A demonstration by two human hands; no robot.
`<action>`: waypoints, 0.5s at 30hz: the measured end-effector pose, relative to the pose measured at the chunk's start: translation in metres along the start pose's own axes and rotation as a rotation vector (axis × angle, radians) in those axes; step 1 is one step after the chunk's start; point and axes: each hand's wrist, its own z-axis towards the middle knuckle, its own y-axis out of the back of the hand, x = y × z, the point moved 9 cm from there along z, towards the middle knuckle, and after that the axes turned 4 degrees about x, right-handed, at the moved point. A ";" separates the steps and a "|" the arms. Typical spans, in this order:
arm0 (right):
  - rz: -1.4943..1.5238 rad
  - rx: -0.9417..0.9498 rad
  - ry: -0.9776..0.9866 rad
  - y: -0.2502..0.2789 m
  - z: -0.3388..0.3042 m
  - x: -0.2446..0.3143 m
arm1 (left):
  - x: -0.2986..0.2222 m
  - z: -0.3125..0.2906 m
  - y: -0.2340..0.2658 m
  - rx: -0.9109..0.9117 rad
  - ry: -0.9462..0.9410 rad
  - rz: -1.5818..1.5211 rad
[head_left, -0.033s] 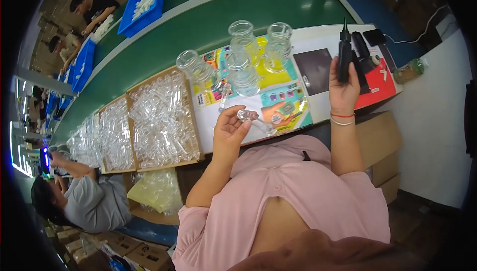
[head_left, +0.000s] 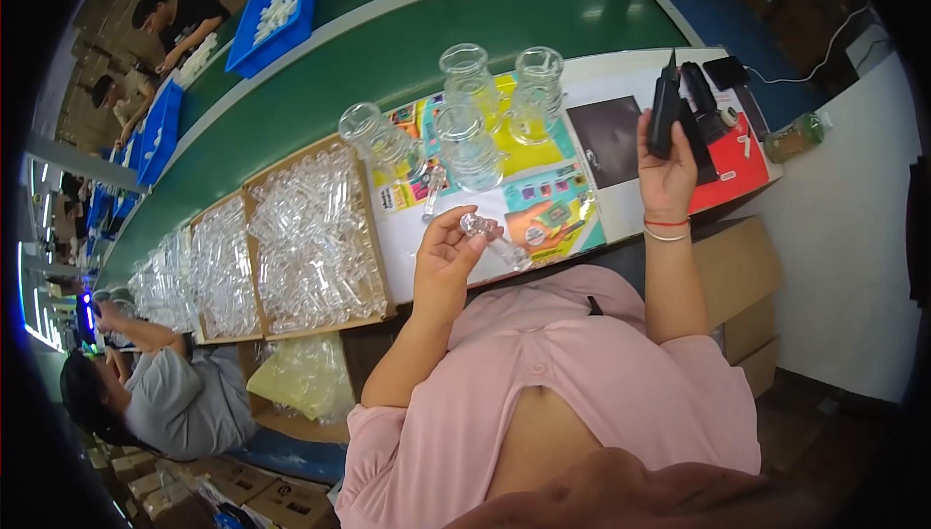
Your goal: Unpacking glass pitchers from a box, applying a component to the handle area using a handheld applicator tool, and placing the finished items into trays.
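Note:
My left hand [head_left: 444,262] pinches a small clear glass tube piece [head_left: 477,225] with a rounded, bulbous end. The piece is above the near edge of the table, its narrower part pointing toward the lower right. Upright in my right hand [head_left: 669,175] is a black bottle [head_left: 664,107] with a pointed nozzle, gripped near its base. Between the hands and beyond them stand several clear glass jars, among them a near one [head_left: 469,151] and a left one [head_left: 378,136]. Another glass tube [head_left: 433,190] lies on the table just past my left hand.
A cardboard tray [head_left: 315,238] full of glass tubes sits at left, with more trays beyond. Colourful printed sheets [head_left: 553,209] cover the table. Black tools [head_left: 700,88] lie at right, beside a jar [head_left: 797,138]. A co-worker in grey [head_left: 189,393] sits at left; blue bins [head_left: 276,20] stand farther off.
The black bottle in my right hand has tilted slightly and its nozzle sits a little lower. My left hand still holds the glass tube piece, which has turned slightly.

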 end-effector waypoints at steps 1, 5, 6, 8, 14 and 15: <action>-0.040 0.061 -0.030 0.004 0.008 0.000 | 0.011 0.004 -0.003 0.001 0.055 -0.095; -0.653 0.008 0.257 0.032 0.030 0.025 | 0.031 0.012 -0.015 0.021 0.179 -0.228; -0.771 0.044 0.284 0.030 0.035 0.027 | 0.035 0.013 -0.018 0.021 0.208 -0.261; -1.005 0.114 0.335 0.028 0.043 0.027 | 0.041 0.013 -0.022 0.015 0.236 -0.274; -1.547 0.172 0.351 0.058 0.057 0.014 | 0.052 0.017 -0.024 0.004 0.296 -0.296; -1.685 0.141 0.339 0.057 0.055 0.012 | 0.052 0.017 -0.023 -0.008 0.299 -0.299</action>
